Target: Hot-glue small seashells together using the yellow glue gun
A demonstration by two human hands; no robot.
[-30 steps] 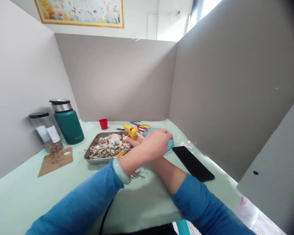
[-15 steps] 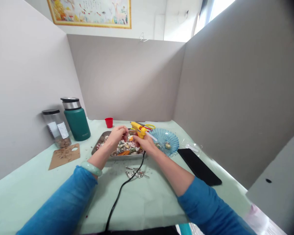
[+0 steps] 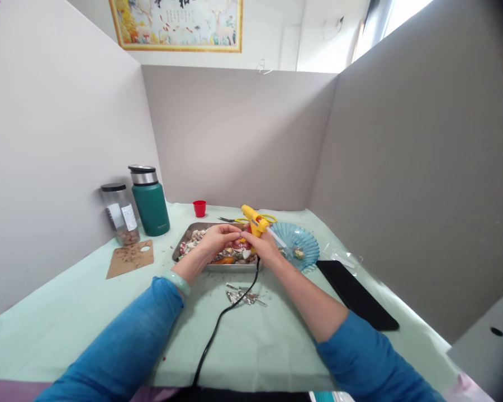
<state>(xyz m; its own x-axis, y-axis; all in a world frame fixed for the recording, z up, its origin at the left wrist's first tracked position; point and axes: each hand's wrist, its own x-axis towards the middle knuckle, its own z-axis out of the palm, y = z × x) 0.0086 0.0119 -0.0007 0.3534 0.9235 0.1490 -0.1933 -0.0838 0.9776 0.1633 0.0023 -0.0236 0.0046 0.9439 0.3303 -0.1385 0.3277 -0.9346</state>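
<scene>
My right hand [image 3: 265,245] is wrapped round a yellow hot glue gun [image 3: 255,221], whose clear glue stick pokes out at the back. Close against it, my left hand [image 3: 220,241] has its fingertips pinched together, touching the fingers of the right. Whatever small piece they pinch is too hidden to make out. Both hands are above a metal tray [image 3: 218,268] filled with shells and stones. A black cord [image 3: 230,308] runs from the glue gun down to the table's front edge. Several metal clips [image 3: 245,295] lie in a heap beside the cord.
A blue glass plate [image 3: 305,237] holding small pieces is right of the tray, with a black slab [image 3: 360,296] beyond. Scissors [image 3: 268,218] and a red cup [image 3: 199,209] are behind. At left stand a green bottle [image 3: 151,209], a jar [image 3: 119,215] and a cardboard piece [image 3: 129,259].
My left hand has moved right and its fingers now meet those of my right hand. The glue gun stays in my right hand. The whole view has shifted a little.
</scene>
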